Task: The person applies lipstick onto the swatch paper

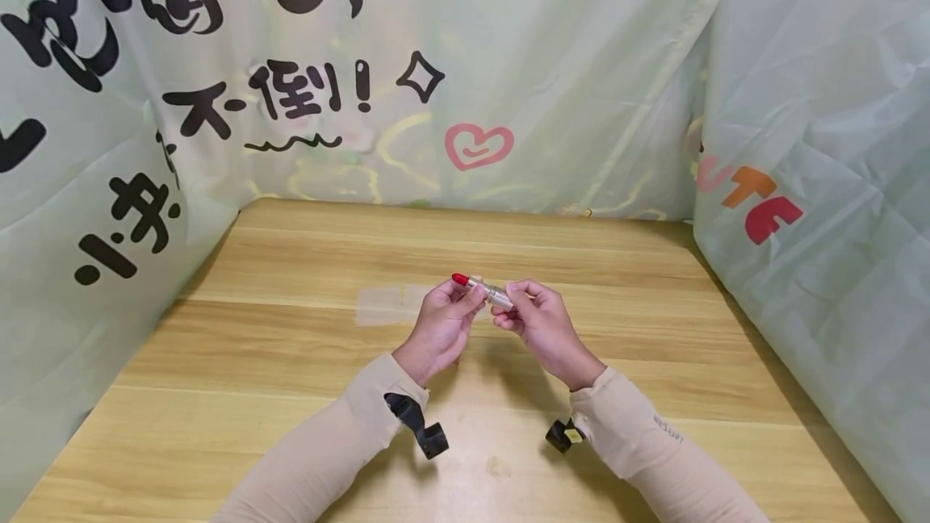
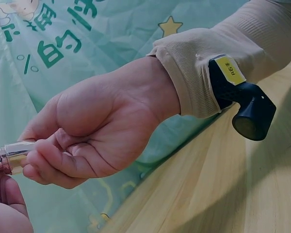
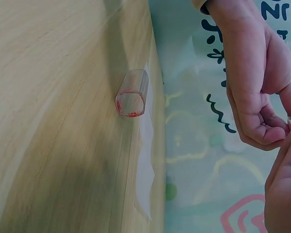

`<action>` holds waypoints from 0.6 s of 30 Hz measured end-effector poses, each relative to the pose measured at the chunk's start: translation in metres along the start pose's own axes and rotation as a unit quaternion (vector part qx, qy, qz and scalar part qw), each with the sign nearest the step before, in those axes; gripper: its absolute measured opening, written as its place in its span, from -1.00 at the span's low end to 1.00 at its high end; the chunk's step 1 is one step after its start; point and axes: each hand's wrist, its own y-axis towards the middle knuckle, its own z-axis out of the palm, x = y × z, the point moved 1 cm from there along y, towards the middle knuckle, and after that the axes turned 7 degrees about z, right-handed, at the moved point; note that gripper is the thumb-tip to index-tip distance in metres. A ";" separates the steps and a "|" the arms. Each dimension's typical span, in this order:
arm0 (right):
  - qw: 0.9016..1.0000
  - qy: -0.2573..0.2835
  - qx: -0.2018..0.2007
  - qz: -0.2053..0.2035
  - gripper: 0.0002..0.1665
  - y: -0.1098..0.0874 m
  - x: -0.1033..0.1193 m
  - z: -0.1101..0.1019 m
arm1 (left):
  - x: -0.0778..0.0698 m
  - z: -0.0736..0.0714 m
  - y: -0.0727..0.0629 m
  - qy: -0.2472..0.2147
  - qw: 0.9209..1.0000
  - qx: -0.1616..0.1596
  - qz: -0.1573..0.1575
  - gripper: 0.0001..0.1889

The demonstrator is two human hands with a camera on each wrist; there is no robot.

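Note:
A lipstick with its red tip exposed [image 1: 460, 278] and a silvery tube [image 1: 501, 298] is held between both hands over the table, tilted with the tip up to the left. My left hand [image 1: 441, 320] pinches the tube just below the red tip, thumb on top. At the lower end, my right hand [image 1: 546, 328] grips the base between thumb and curled fingers. The left wrist view shows the shiny base [image 2: 17, 156] in the right hand's fingertips. On the table in the right wrist view lies a transparent cap [image 3: 134, 87] with reddish edges; the hands hide it in the head view.
Pale, thin sheets [image 1: 379, 306] lie flat on the wooden table [image 1: 291, 394] behind the left hand. Printed cloth curtains [image 1: 552, 71] hang at the back and both sides. A small black camera [image 1: 433, 440] juts from each sleeved wrist.

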 end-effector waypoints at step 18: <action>0.999 0.002 -0.004 0.039 -0.63 0.001 0.000 0.002 | 0.000 0.001 -0.001 0.023 1.000 0.011 -0.001 -0.77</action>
